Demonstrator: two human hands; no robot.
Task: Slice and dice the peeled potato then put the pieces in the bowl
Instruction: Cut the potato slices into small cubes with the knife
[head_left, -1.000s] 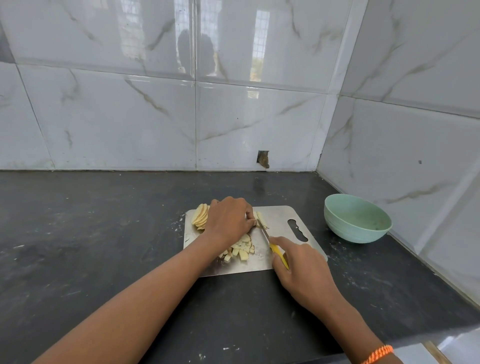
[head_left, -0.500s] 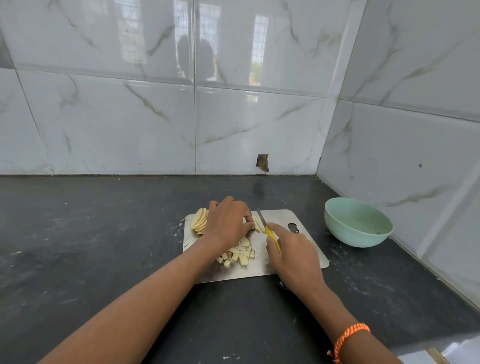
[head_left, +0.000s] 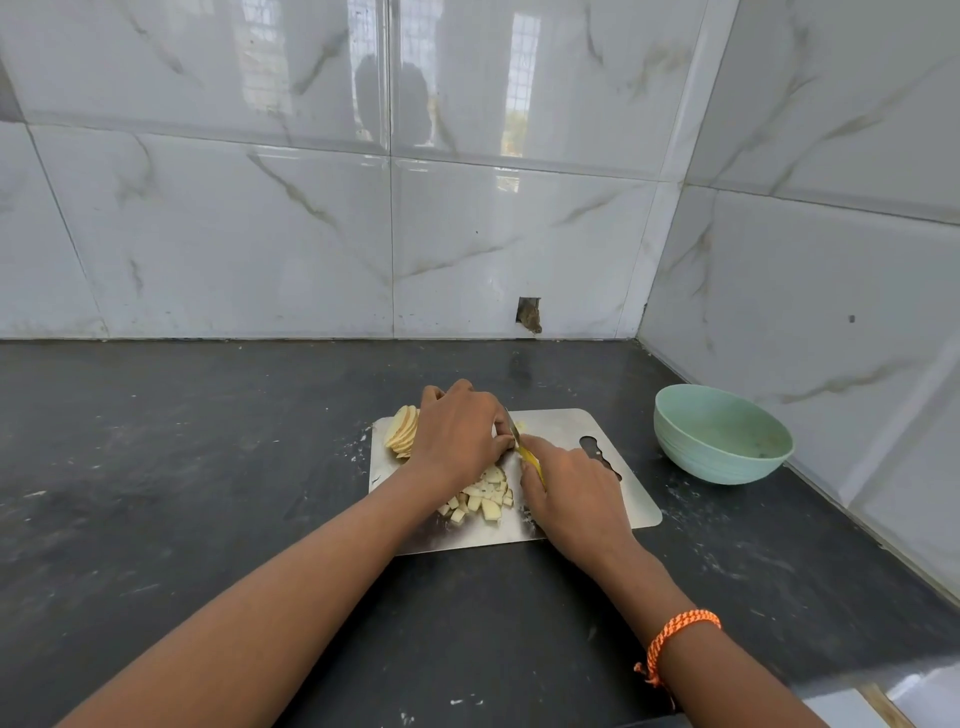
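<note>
On the dark counter (head_left: 208, 493) lies the steel cutting board (head_left: 636, 501), green bowl (head_left: 722, 434) to its right. Atop the board, the left hand (head_left: 457, 434) grips potato slices (head_left: 402, 432), the right hand (head_left: 574, 493) grips the yellow-handled knife (head_left: 530, 457); diced pieces (head_left: 480, 500) lie between them.

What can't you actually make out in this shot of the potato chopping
All in the head view:
- The potato piece being cut: hidden under the left hand.
- Knife blade: mostly covered by both hands; only a sliver shows.
- Knife handle: wrapped by the right hand.
- Bowl bottom: its near wall blocks it.
- Left fingers: curled under the palm, out of sight.
</note>
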